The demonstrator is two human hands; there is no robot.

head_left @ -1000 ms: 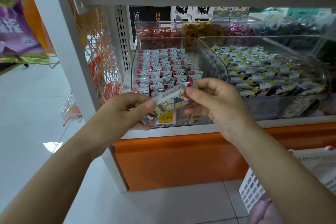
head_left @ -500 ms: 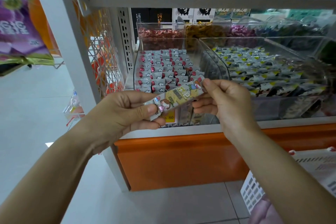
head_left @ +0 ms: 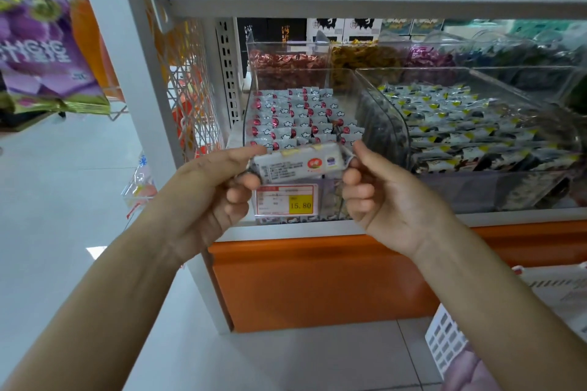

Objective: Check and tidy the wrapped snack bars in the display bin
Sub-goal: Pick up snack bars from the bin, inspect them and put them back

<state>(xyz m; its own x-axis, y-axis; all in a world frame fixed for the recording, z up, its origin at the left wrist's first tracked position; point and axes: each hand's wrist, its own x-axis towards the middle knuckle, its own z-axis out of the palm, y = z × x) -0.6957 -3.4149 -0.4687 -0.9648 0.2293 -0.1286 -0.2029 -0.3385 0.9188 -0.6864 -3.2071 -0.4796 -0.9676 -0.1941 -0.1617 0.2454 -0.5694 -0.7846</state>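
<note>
Flipped snack bar (head_left: 300, 165) over, back print facing me now, date check I guess, too blurry. My left hand (head_left: 203, 197), right hand (head_left: 390, 197) each pinching 1 end.

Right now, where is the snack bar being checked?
Head view, centre: the snack bar is held level between the left hand and right hand, each pinching one end, just in front of the display bin and above the price tag.

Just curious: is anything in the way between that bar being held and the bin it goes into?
Only the bin's clear front wall, directly behind the snack bar, which the left hand and right hand pinch by its ends. Over the open top, nothing visible blocks the way.
</note>
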